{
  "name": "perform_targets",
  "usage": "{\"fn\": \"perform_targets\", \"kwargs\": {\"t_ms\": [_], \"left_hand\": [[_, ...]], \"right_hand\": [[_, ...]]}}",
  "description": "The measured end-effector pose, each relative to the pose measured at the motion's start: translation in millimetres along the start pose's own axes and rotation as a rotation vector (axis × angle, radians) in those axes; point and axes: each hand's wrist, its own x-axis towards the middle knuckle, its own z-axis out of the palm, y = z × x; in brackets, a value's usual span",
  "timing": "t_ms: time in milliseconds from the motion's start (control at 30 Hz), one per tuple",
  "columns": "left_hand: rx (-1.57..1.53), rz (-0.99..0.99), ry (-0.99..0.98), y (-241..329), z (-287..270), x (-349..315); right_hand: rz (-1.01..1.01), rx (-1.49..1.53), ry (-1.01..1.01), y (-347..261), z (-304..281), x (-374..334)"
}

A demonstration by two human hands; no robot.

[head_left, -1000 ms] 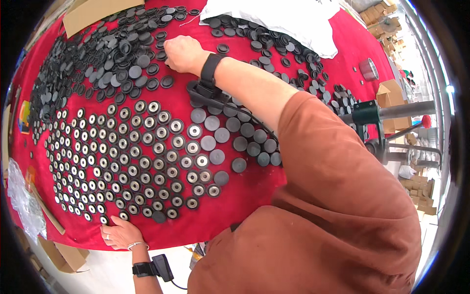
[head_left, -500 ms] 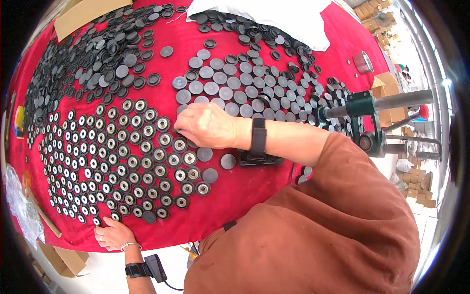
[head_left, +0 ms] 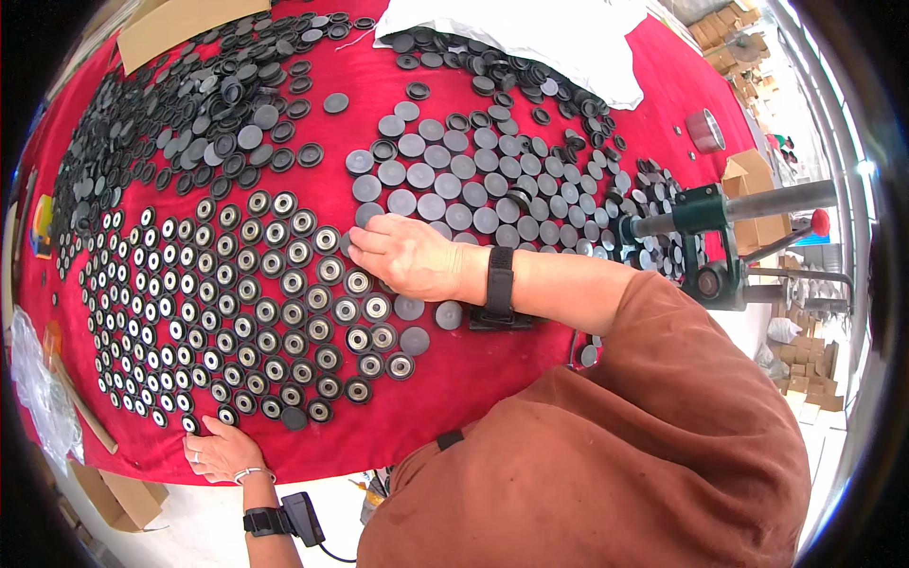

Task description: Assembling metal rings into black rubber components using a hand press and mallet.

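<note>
No disc is seen gripped: the right hand [head_left: 407, 257] lies palm-down, fingers spread flat over the ringed discs [head_left: 284, 284] at the rows' upper edge, seemingly to set one in line. The left hand [head_left: 220, 450] is pressed open on the red cloth [head_left: 473, 379] for support.

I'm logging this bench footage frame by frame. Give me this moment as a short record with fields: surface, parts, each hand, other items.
surface: red cloth-covered table
parts: rows of round black discs with pale metal centres; plain dark grey round caps; loose heap of black caps
right hand: palm down, fingertips on the discs at the rows' upper right edge; grip cannot be told
left hand: flat on the table's near edge, by the lowest row
other items: white sack; green metal press
</note>
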Motion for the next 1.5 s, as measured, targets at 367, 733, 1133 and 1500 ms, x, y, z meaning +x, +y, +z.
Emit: {"fn": "perform_targets", "kwargs": {"t_ms": [367,733,1133,1500], "left_hand": [[0.027,-0.027,0.017,-5,4,0],[0.006,0.094,0.239,-3,3,-5],[0.021,0.114,0.274,7,-3,-5],[0.129,0.028,0.051,-1,-2,5]], "right_hand": [[0.060,-0.041,-0.062,-3,7,-7],[0.812,0.022,-0.081,49,-74,-10],[1.144,0.028,-0.214,163,-103,-110],[0.985,-0.015,0.090,127,-90,-49]]}}
